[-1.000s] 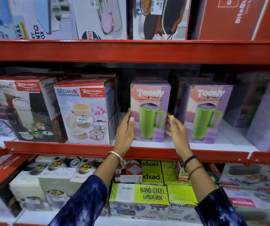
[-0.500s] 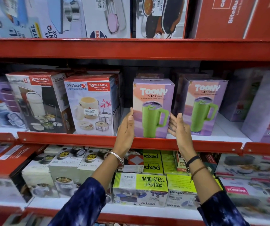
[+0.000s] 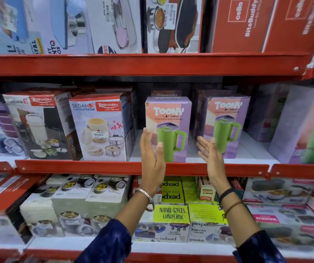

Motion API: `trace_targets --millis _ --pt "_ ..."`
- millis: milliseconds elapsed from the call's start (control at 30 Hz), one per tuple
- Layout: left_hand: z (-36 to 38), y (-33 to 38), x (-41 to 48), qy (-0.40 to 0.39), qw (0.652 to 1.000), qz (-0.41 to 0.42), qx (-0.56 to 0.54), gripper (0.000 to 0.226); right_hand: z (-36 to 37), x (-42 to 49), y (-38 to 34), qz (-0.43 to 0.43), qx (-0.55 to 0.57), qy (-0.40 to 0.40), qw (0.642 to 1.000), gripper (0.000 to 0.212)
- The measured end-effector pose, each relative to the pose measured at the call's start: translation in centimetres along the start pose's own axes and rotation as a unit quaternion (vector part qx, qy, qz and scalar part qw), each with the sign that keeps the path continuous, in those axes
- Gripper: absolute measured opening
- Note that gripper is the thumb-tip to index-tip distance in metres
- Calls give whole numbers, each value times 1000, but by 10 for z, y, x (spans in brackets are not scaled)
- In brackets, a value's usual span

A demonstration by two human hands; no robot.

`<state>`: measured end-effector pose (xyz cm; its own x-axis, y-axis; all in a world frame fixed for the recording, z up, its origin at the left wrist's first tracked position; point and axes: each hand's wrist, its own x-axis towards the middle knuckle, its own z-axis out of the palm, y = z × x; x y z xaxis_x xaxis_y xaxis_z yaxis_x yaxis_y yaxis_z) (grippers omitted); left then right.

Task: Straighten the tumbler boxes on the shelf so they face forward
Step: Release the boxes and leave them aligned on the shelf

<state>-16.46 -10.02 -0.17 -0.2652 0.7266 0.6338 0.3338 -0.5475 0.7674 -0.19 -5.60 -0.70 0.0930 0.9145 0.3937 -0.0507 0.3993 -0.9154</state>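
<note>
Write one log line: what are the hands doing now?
left hand: open, off box | right hand: open, off box | left Toony box: faces forward | right Toony box: slightly angled

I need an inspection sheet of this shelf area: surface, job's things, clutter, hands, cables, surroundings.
Surface: white middle shelf with red front lip.
Job's things: left Toony tumbler box faces forward; right Toony tumbler box is turned slightly.
Clutter: Sedan lunch pack box beside it.
Hands: left hand and right hand open, holding nothing.
Cables: nothing seen.
Surroundings: Nano Steel lunch boxes below, Cello boxes above.
</note>
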Motion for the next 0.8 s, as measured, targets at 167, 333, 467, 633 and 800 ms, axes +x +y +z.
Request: trace_targets --millis 167,333,467,633,800 --pt "29 22 -2 -50 995 79 -21 45 -22 9 -1 -10 31 109 993 58" --pt "89 27 8 -99 993 -11 -68 40 -69 40 -5 -5 32 181 983 55" --pt "125 16 23 -78 988 -112 -76 47 -94 66 5 28 9 172 985 62" --pt "143 10 38 -90 974 -188 -92 58 -106 82 12 61 4 96 994 68" --pt "148 11 37 -78 974 -173 -123 53 -115 84 11 90 64 53 992 69"
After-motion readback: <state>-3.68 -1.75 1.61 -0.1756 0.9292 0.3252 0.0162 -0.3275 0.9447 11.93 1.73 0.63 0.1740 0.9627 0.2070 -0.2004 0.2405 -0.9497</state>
